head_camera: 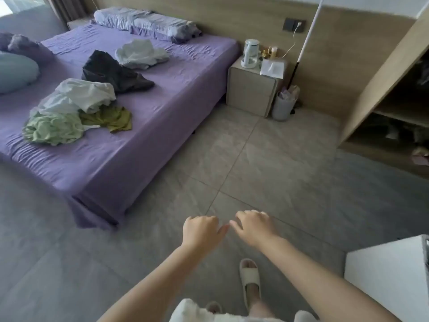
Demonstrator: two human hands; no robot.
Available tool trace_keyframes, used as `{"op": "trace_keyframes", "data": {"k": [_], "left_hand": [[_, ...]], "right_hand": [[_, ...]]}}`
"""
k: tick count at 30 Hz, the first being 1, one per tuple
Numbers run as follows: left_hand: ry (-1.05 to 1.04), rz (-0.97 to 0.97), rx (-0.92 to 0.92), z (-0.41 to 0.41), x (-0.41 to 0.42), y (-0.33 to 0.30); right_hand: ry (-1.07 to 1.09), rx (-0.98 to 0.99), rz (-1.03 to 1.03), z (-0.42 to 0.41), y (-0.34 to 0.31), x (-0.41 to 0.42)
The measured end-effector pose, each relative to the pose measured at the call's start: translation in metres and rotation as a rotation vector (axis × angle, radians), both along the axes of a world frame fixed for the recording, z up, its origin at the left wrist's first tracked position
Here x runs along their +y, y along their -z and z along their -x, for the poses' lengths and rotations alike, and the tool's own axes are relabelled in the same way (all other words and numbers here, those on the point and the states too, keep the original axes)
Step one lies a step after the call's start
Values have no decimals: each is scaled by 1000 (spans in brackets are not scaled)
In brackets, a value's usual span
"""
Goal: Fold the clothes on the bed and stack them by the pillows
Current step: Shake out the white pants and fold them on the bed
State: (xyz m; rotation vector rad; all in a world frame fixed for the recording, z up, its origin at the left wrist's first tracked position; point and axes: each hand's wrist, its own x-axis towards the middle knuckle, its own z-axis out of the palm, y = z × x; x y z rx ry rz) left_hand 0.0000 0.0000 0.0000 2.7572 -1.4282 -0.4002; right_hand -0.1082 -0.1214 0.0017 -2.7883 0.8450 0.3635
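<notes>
A bed with a purple sheet (144, 126) fills the left half of the view. Crumpled clothes lie on it: a white garment (139, 53) nearest the pillows, a dark one (111, 70) beside it, and a pile of white (86, 92), pale green (51, 129) and olive (111, 118) pieces near the foot. Two pale pillows (144, 22) lie along the wooden headboard. My left hand (200, 231) and right hand (253, 226) are held out side by side over the floor, well away from the bed. Their fingers curl loosely downward and hold nothing.
A bedside cabinet (250, 89) with a kettle (250, 53) stands right of the bed, a small bin (283, 105) beside it. An open wooden wardrobe (383, 84) is at the right, a white box (385, 282) at bottom right. Grey tiled floor lies between. Blue and purple bedding (16, 73) sits at far left.
</notes>
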Motion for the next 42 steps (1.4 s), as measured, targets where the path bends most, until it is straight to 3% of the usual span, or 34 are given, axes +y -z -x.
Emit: {"op": "trace_keyframes", "data": {"k": [8, 14, 23, 42], "left_hand": [[-36, -60, 23, -6, -61, 23], [-149, -208, 157, -3, -113, 33], [-253, -297, 245, -7, -166, 41], [-222, -294, 269, -195, -293, 57]], "right_hand": [[-56, 63, -24, 0, 26, -61], [-84, 182, -128, 4, 44, -120], [-98, 211, -209, -17, 56, -187], [14, 138, -232, -188, 56, -316]]}}
